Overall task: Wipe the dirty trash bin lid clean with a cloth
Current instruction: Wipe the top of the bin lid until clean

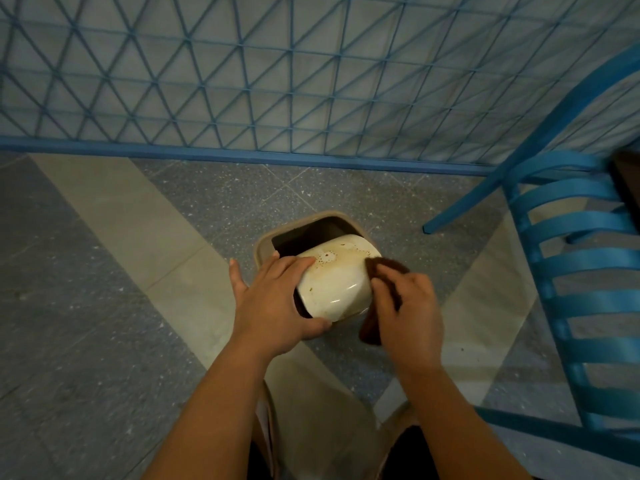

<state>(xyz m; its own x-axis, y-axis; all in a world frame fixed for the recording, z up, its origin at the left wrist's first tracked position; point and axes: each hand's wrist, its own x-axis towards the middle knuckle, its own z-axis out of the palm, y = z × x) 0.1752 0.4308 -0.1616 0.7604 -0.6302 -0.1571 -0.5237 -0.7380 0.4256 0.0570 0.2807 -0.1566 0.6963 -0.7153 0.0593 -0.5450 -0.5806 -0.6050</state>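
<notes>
A small beige trash bin [265,244] stands on the floor below me, its dark opening showing at the back. Its cream swing lid [337,278] is tilted up and carries brown stains and specks near its top. My left hand [277,299] grips the lid's left side, fingers across the top and thumb under the near edge. My right hand [405,306] holds a dark brown cloth [388,268] pressed against the lid's right edge. Part of the cloth hangs below that hand.
A blue metal chair [571,271] stands close on the right, one leg reaching toward the bin. A blue lattice fence [277,98] with a blue base rail runs across the back. The floor is grey and beige tile. My legs show at the bottom.
</notes>
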